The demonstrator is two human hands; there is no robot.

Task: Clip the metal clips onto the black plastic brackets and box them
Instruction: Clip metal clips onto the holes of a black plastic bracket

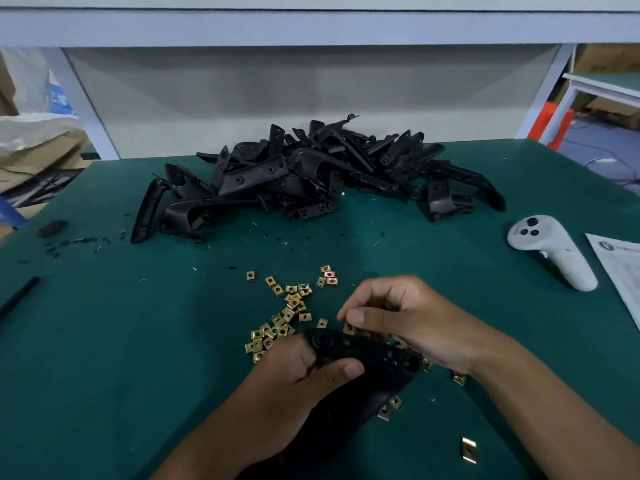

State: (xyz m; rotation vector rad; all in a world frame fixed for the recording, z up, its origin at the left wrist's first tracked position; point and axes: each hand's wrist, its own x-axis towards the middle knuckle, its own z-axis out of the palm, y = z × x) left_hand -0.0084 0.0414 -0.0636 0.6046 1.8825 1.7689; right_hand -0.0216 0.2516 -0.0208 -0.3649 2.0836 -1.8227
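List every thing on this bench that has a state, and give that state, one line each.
left hand: grips the held bracket.
right hand: pinches a metal clip at the bracket's edge.
held bracket: off the table, tilted, between both hands.
bracket pile: heaped loose at the far side.
loose clips: scattered flat on the green table.
white controller: lying on its side, untouched.
paper sheet: flat at the right edge.

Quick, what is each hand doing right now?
Left hand: grips the black plastic bracket.
Right hand: pinches a metal clip at the bracket's edge.
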